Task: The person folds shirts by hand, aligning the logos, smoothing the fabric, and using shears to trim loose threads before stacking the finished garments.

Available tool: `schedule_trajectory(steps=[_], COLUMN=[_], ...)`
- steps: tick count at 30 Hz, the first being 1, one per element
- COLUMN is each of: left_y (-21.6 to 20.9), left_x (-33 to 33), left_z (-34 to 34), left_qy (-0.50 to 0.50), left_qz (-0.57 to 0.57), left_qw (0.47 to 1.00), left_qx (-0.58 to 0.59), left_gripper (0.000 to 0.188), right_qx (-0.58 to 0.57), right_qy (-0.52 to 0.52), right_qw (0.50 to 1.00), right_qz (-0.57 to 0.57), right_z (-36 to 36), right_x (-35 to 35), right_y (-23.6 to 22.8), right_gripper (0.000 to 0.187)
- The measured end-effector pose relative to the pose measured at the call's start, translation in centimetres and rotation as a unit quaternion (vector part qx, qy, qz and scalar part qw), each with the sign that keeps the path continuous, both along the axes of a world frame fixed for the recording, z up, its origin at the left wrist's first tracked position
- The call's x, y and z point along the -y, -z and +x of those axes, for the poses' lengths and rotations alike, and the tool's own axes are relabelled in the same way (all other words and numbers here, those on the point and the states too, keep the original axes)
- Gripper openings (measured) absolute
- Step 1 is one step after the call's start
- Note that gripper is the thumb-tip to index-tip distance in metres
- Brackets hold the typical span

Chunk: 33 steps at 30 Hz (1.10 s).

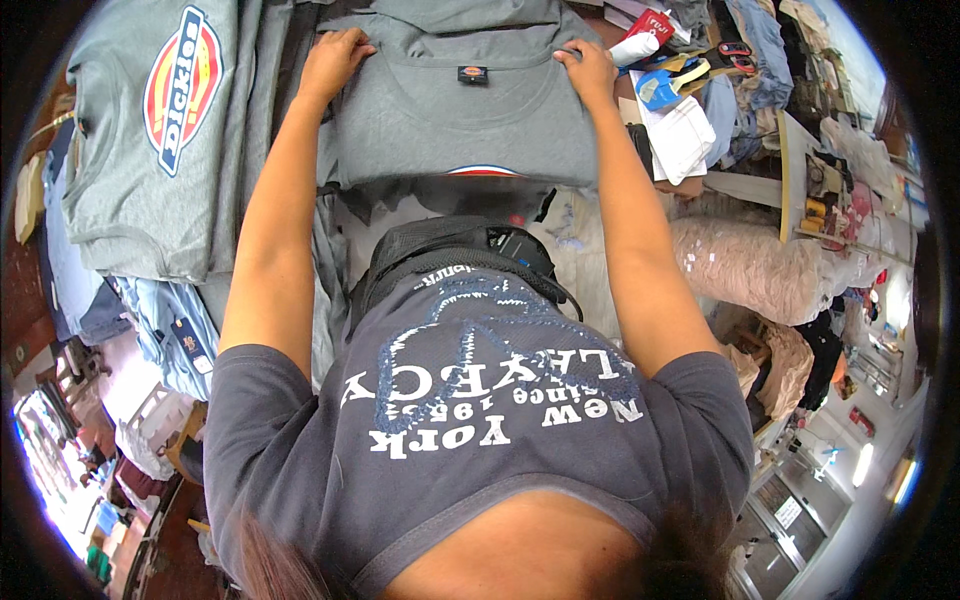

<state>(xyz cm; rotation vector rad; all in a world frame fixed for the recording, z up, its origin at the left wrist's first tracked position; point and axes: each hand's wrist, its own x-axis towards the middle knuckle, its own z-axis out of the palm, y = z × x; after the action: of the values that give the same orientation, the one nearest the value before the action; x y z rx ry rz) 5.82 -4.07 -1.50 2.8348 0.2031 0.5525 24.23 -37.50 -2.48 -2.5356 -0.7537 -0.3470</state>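
A grey T-shirt (450, 130) lies in front of me on the table, its wide neckline facing up with a small dark label inside. Part of a red, white and blue print shows at its near edge. My left hand (338, 62) grips the fabric at the left shoulder, fingers curled over it. At the right shoulder, my right hand (588, 70) pinches the cloth between thumb and fingers. Both arms reach forward, and the shirt lies fairly flat between the hands.
To the left is a stack of grey T-shirts (110, 200) with a colourful oval print on top. White papers (675, 135), a blue-and-yellow object (657, 91) and a red-and-white packet (645, 35) lie at the right. A beige plastic-wrapped bundle (745, 268) sits nearer on that side.
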Motion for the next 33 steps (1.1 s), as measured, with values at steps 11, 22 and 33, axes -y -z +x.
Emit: schedule_trajectory(steps=[11, 22, 33], left_y=[0.8, 2.7, 2.5], left_x=[13.4, 9.2, 7.4], left_z=[-7.8, -3.8, -2.7], left_qy=[-0.002, -0.097, -0.065], left_qz=[-0.030, 0.086, 0.065], left_qw=[0.999, 0.990, 0.996], left_qx=[0.013, -0.051, -0.013], left_gripper=[0.037, 0.057, 0.056], right_qx=[0.011, -0.042, 0.026], right_qy=[-0.351, -0.372, -0.119], right_qw=[0.930, 0.920, 0.983], right_qz=[-0.108, -0.112, -0.137], right_z=[-18.9, -19.2, -13.2], right_x=[-3.3, -1.6, 3.3], right_y=[-1.3, -0.9, 0.2], right_gripper=[0.047, 0.050, 0.048])
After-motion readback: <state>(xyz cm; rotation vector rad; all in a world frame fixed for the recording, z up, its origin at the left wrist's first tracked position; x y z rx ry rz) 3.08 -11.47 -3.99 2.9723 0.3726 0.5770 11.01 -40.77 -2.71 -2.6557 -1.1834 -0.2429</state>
